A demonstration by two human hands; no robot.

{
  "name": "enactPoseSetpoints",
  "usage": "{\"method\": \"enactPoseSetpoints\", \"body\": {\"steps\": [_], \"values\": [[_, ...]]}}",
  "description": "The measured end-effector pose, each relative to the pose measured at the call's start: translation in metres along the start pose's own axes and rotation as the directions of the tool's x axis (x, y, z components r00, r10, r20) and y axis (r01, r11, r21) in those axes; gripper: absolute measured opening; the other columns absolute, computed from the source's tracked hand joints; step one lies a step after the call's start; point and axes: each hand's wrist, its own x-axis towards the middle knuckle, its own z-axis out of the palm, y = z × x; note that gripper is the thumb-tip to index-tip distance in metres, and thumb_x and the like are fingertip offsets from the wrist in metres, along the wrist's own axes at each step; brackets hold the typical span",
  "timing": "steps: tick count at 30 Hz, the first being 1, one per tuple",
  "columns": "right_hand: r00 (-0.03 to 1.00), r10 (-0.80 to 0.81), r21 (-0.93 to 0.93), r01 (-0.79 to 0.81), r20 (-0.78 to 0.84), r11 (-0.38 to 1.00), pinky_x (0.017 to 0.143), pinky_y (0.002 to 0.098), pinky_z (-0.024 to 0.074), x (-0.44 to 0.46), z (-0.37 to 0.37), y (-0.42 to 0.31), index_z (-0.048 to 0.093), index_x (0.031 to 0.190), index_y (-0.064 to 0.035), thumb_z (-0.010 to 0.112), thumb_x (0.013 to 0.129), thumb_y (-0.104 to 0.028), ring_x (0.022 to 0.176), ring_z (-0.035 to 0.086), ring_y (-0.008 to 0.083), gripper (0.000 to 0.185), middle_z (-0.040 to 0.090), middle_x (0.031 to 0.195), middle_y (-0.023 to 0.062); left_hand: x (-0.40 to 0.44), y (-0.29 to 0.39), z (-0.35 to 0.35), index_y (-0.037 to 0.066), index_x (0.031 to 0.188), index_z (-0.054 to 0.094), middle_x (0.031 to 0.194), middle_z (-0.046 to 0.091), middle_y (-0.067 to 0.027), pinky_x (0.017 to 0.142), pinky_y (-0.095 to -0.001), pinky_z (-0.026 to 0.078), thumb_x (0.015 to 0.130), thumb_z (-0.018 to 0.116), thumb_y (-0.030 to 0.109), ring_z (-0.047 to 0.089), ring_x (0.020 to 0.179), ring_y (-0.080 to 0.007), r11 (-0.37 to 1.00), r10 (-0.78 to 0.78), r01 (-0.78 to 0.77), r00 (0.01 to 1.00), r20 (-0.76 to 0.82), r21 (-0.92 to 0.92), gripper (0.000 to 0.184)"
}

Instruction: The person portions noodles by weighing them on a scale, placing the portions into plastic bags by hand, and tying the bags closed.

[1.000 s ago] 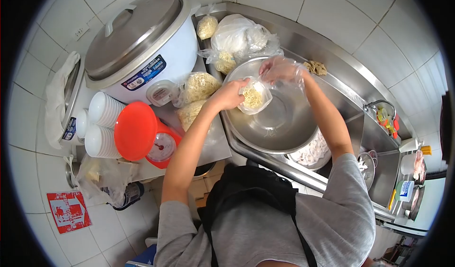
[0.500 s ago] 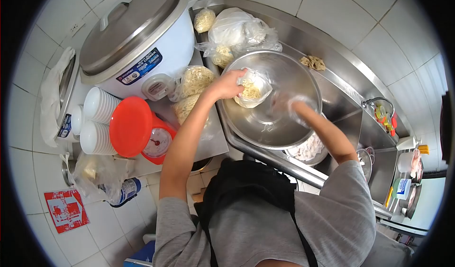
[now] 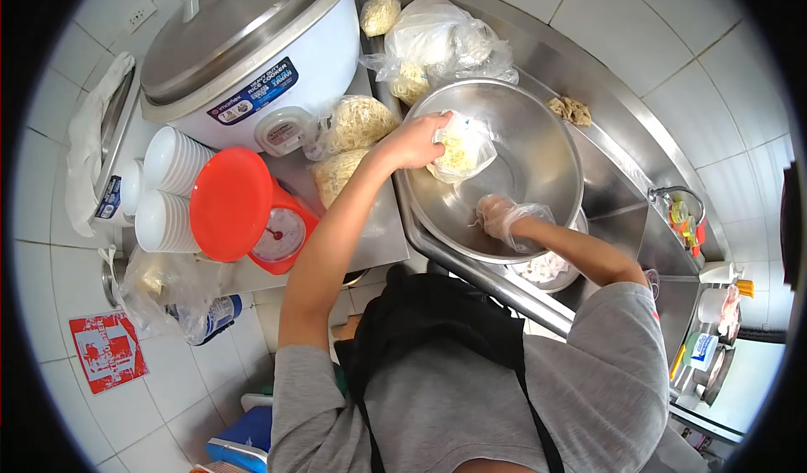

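Steel basin (image 3: 546,155) | gloved right hand (image 3: 502,218) is lowered from bag of strands (image 3: 462,155) toward near wall, grip unclear | bag is clamped by left hand (image 3: 418,141) alone

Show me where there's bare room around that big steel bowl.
Bare steel shows right of the steel bowl, between the brown cloth and the faucet; I can't tell whether it's level. A smaller patch of table lies between the noodle bags, the left forearm and the sink rim. The left is crowded: rice cooker, white cups, red scale.
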Motion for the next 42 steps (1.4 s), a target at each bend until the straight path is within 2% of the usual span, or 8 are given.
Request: {"method": "enactPoseSetpoints", "body": {"steps": [3,9,11,18,32,38,40,42], "values": [[0.966,0.17,0.448,-0.242,0.197,0.861,0.067,0.0354,0.0487,-0.015,-0.068,-0.032,0.064,0.08,-0.0051,0.056,0.074,-0.009,0.076,0.061,0.028,0.011,0.062,0.084,0.0148,0.0,-0.003,0.001,-0.001,0.132,0.033,0.126,0.046,-0.0216,0.088,-0.0284,0.042,0.075,0.052,0.004,0.055,0.104,-0.0235,1.0,0.025,-0.025,0.999,-0.025,0.019,0.06],[0.995,0.079,0.466,-0.044,-0.056,0.884,0.069,0.0358,0.0479,-0.014,-0.071,-0.04,0.064,0.081,-0.0037,0.057,0.073,-0.012,0.08,0.061,0.0279,0.013,0.062,0.084,0.0163,-0.006,0.01,-0.006,-0.004,0.13,0.036,0.126,0.044,-0.0209,0.092,-0.0283,0.037,0.073,0.051,0.003,0.046,0.107,-0.0259,0.999,-0.043,0.043,0.999,0.013,-0.015,0.059],[0.998,-0.015,0.47,-0.014,0.058,0.883,0.068,0.0349,0.0472,-0.017,-0.072,-0.036,0.064,0.081,-0.0028,0.058,0.074,-0.014,0.077,0.061,0.0263,0.015,0.062,0.08,0.0154,-0.002,0.001,0.0,-0.001,0.133,0.033,0.114,0.054,-0.0188,0.076,-0.0269,0.044,0.075,0.052,0.003,0.054,0.08,-0.0188,0.999,0.03,-0.031,0.999,-0.02,-0.028,0.06],[0.821,-0.172,0.567,-0.209,0.544,0.797,0.072,0.0267,0.0439,-0.046,-0.121,-0.025,0.061,0.089,-0.0023,0.064,0.078,-0.039,0.075,0.054,0.013,0.039,0.059,0.08,0.0048,0.002,-0.013,0.008,-0.003,0.132,0.033,0.128,0.046,-0.02,0.082,-0.028,0.043,0.075,0.052,0.003,0.056,0.093,-0.0222,0.989,0.132,-0.127,0.989,-0.07,0.075,0.06],[0.803,-0.438,0.775,-0.046,0.404,0.63,0.061,0.0242,0.045,-0.063,-0.144,-0.025,0.063,0.083,-0.0007,0.074,0.065,-0.013,0.069,0.056,0.0105,0.024,0.062,0.073,0.0031,0.0,-0.006,0.015,-0.006,0.128,0.036,0.132,0.039,-0.0222,0.098,-0.0304,0.037,0.07,0.054,0.0,0.045,0.117,-0.03,0.995,0.069,-0.063,0.994,-0.081,0.072,0.061],[0.995,-0.086,0.928,0.07,-0.041,0.367,0.063,0.0244,0.047,-0.049,-0.212,-0.032,0.064,0.084,-0.001,0.069,0.067,-0.001,0.071,0.058,0.0106,0.017,0.064,0.078,0.0057,0.006,-0.009,0.032,-0.004,0.125,0.041,0.116,0.052,-0.0237,0.091,-0.0363,0.042,0.065,0.057,0.007,0.051,0.108,-0.033,0.987,0.017,0.001,0.994,-0.109,0.159,0.063],[0.968,0.03,0.701,0.16,-0.25,0.695,0.07,0.0281,0.0479,-0.03,-0.225,-0.04,0.063,0.087,-0.0001,0.066,0.069,0.001,0.079,0.059,0.0147,0.019,0.063,0.088,0.0077,0.04,-0.04,0.059,0.0,0.091,0.062,0.091,0.063,-0.0178,0.071,-0.039,0.049,0.053,0.074,0.008,0.061,0.085,-0.0326,0.973,0.115,-0.05,0.95,-0.289,0.224,0.041],[0.952,-0.039,0.634,0.232,-0.303,0.738,0.079,0.0307,0.0462,-0.021,-0.231,-0.056,0.062,0.094,0.0,0.067,0.069,0.0,0.088,0.058,0.0198,0.026,0.062,0.096,0.0098,0.024,-0.018,0.04,0.002,0.123,0.047,0.109,0.058,-0.0188,0.08,-0.0383,0.047,0.06,0.061,0.006,0.057,0.098,-0.0331,0.967,-0.06,0.079,0.995,-0.084,0.241,0.065]]}}
